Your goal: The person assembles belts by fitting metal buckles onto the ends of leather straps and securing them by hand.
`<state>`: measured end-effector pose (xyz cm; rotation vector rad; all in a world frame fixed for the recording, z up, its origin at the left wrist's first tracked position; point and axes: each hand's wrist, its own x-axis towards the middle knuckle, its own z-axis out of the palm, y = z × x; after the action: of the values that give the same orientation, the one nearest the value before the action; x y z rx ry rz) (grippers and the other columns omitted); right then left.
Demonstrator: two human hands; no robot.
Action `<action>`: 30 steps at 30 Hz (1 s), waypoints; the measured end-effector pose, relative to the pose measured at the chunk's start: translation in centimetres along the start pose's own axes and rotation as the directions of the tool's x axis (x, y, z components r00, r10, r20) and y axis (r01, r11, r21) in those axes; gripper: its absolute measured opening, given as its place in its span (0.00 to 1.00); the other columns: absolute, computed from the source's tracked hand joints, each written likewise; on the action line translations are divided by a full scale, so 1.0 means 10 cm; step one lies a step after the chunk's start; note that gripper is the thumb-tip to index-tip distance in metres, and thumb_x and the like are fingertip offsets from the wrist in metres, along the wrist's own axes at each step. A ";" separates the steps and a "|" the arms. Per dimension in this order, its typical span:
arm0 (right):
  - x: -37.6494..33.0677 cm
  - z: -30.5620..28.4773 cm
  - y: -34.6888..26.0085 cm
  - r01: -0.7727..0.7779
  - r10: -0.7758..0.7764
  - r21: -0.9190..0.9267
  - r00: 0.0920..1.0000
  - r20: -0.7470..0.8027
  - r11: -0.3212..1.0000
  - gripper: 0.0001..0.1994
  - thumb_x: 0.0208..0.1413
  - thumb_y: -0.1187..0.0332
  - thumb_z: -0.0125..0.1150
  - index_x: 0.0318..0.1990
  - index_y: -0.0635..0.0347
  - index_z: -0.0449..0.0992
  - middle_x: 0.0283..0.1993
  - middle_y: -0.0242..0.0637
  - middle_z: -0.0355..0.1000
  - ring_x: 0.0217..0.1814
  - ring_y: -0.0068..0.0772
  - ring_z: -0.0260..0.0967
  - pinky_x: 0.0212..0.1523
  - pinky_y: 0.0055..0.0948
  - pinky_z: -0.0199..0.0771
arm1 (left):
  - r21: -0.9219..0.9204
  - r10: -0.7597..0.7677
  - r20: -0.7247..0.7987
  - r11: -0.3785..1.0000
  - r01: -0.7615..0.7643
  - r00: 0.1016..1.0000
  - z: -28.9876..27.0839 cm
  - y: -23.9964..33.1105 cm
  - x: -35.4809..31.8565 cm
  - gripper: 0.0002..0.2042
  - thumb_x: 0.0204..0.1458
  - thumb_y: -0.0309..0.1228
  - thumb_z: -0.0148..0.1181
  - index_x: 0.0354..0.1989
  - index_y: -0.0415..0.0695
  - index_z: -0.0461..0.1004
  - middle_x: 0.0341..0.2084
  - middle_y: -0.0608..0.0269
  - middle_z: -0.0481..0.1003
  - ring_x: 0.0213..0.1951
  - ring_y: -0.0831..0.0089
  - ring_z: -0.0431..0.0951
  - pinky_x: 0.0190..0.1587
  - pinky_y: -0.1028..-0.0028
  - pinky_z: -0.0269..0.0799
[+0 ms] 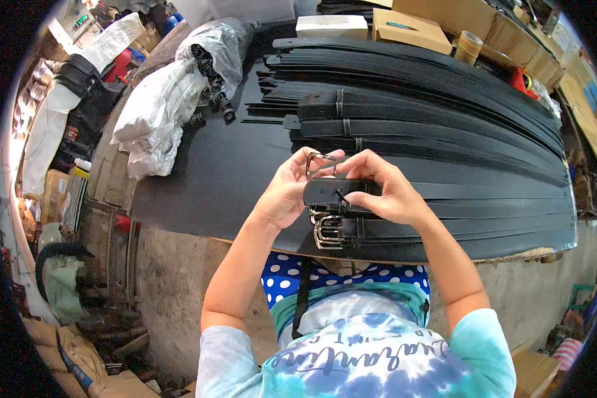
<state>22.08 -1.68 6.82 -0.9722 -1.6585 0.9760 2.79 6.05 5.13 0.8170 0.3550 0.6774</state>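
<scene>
My left hand (282,192) holds a silver belt buckle (321,158) at its fingertips, just above the end of a black belt (321,192). My right hand (397,191) grips that belt near its end, the thumb lying on top. A small dark pin (340,196) sticks up from the belt end beside the thumb. Below my hands, several belts with silver buckles (328,232) lie together at the near edge of the table. Just beyond my hands lie black belts (322,106) with keeper loops and no buckles.
The dark table (205,192) carries a long stack of black straps (411,69) at the back. Clear plastic bags (156,109) with small dark parts (224,106) stand at the left. A white box (331,26), a cardboard box (411,30) and a tape roll (468,48) line the far side.
</scene>
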 end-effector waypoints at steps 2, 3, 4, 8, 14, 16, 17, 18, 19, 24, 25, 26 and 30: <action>0.00 0.00 0.07 -0.041 0.039 0.024 0.996 0.083 0.999 0.16 0.46 0.74 0.66 0.43 0.66 0.73 0.39 0.37 0.74 0.43 0.26 0.69 0.49 0.29 0.67 | 0.119 0.062 0.008 0.991 -0.063 0.998 0.02 -0.01 0.00 0.21 0.43 0.20 0.67 0.46 0.41 0.66 0.59 0.47 0.63 0.54 0.63 0.72 0.54 0.69 0.73; -0.01 -0.02 0.08 -0.073 0.073 -0.003 0.987 0.143 0.997 0.14 0.47 0.75 0.65 0.42 0.67 0.74 0.37 0.37 0.75 0.42 0.22 0.68 0.47 0.27 0.68 | 0.118 0.059 0.011 0.991 -0.059 0.998 0.05 -0.01 0.00 0.21 0.43 0.20 0.67 0.46 0.41 0.66 0.59 0.47 0.63 0.54 0.63 0.72 0.54 0.69 0.73; 0.00 -0.03 0.08 -0.109 0.102 0.041 0.983 0.152 0.993 0.12 0.47 0.75 0.64 0.41 0.67 0.75 0.37 0.37 0.75 0.41 0.21 0.68 0.45 0.26 0.68 | 0.199 0.097 0.002 0.975 -0.095 0.995 0.10 0.01 -0.01 0.23 0.43 0.21 0.67 0.49 0.40 0.66 0.58 0.49 0.64 0.54 0.63 0.72 0.54 0.69 0.73; 0.02 -0.03 0.20 -0.278 0.251 0.160 0.953 0.170 0.947 0.09 0.48 0.76 0.62 0.38 0.68 0.77 0.36 0.34 0.75 0.39 0.18 0.68 0.41 0.22 0.68 | 0.403 0.125 0.002 0.908 -0.116 0.992 0.17 0.09 -0.02 0.23 0.54 0.29 0.60 0.58 0.37 0.63 0.54 0.56 0.68 0.54 0.66 0.72 0.52 0.72 0.72; 0.04 0.08 0.11 -0.180 0.171 0.120 0.982 0.078 0.976 0.07 0.52 0.78 0.58 0.38 0.69 0.77 0.32 0.31 0.74 0.37 0.19 0.67 0.40 0.22 0.68 | 0.572 0.196 -0.107 0.814 -0.101 0.975 0.10 0.11 -0.08 0.17 0.61 0.37 0.51 0.53 0.39 0.70 0.40 0.64 0.75 0.35 0.83 0.74 0.35 0.85 0.70; 0.05 0.05 0.04 -0.174 0.169 0.069 0.983 0.066 0.982 0.07 0.53 0.77 0.58 0.38 0.68 0.77 0.32 0.31 0.74 0.36 0.19 0.67 0.39 0.22 0.68 | 0.614 0.224 -0.180 0.786 -0.069 0.958 0.16 0.15 -0.12 0.12 0.61 0.34 0.51 0.47 0.42 0.75 0.31 0.69 0.75 0.26 0.90 0.67 0.22 0.89 0.62; 0.05 0.05 0.03 -0.165 0.164 0.017 0.985 0.056 0.986 0.06 0.53 0.76 0.58 0.38 0.68 0.77 0.32 0.31 0.73 0.36 0.19 0.67 0.39 0.22 0.68 | 0.612 0.222 -0.180 0.788 -0.067 0.958 0.18 0.14 -0.12 0.12 0.61 0.34 0.51 0.47 0.42 0.75 0.31 0.69 0.75 0.26 0.90 0.67 0.22 0.89 0.62; 0.05 0.04 0.04 -0.165 0.164 0.016 0.985 0.055 0.986 0.06 0.53 0.76 0.58 0.38 0.68 0.77 0.32 0.31 0.73 0.36 0.19 0.67 0.39 0.22 0.68 | 0.624 0.263 -0.175 0.775 -0.100 0.949 0.21 0.13 -0.13 0.12 0.61 0.33 0.51 0.46 0.41 0.75 0.29 0.68 0.75 0.24 0.88 0.68 0.20 0.87 0.62; 0.04 0.04 0.06 -0.193 0.190 0.074 0.981 0.043 0.978 0.07 0.53 0.75 0.59 0.38 0.67 0.77 0.31 0.30 0.73 0.35 0.18 0.67 0.38 0.22 0.68 | 0.634 0.305 -0.169 0.761 -0.133 0.937 0.23 0.12 -0.13 0.11 0.60 0.32 0.51 0.44 0.39 0.76 0.26 0.68 0.75 0.22 0.86 0.70 0.17 0.85 0.63; 0.02 0.07 0.02 -0.262 0.273 0.189 0.961 -0.035 0.946 0.08 0.52 0.70 0.63 0.36 0.66 0.78 0.29 0.27 0.74 0.31 0.15 0.66 0.33 0.21 0.68 | 0.630 0.314 -0.122 0.758 -0.171 0.942 0.21 0.12 -0.19 0.09 0.60 0.29 0.51 0.42 0.38 0.75 0.28 0.67 0.75 0.22 0.86 0.70 0.19 0.85 0.65; 0.03 0.06 0.01 -0.262 0.273 0.189 0.961 -0.035 0.946 0.08 0.52 0.70 0.63 0.36 0.66 0.78 0.29 0.27 0.74 0.31 0.15 0.66 0.33 0.21 0.68 | 0.625 0.296 -0.102 0.762 -0.170 0.950 0.18 0.13 -0.21 0.09 0.60 0.29 0.51 0.42 0.37 0.74 0.28 0.67 0.75 0.22 0.87 0.70 0.21 0.85 0.67; 0.04 0.05 0.00 -0.283 0.294 0.172 0.955 -0.040 0.944 0.07 0.52 0.70 0.63 0.35 0.66 0.78 0.28 0.27 0.74 0.30 0.15 0.66 0.32 0.21 0.68 | 0.625 0.296 -0.102 0.762 -0.170 0.950 0.17 0.13 -0.23 0.09 0.60 0.29 0.51 0.42 0.37 0.74 0.28 0.67 0.75 0.22 0.87 0.70 0.21 0.85 0.67; 0.06 0.08 0.01 -0.253 0.258 0.094 0.965 -0.048 0.963 0.06 0.52 0.70 0.63 0.33 0.65 0.78 0.26 0.28 0.74 0.27 0.13 0.65 0.28 0.19 0.66 | 0.570 0.220 -0.130 0.814 -0.109 0.967 0.07 0.13 -0.30 0.08 0.61 0.30 0.50 0.37 0.38 0.73 0.29 0.64 0.75 0.23 0.80 0.73 0.21 0.81 0.71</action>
<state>21.20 -1.25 6.74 -1.1650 -1.4522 1.1685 0.42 4.30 6.65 1.3627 0.6836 0.8317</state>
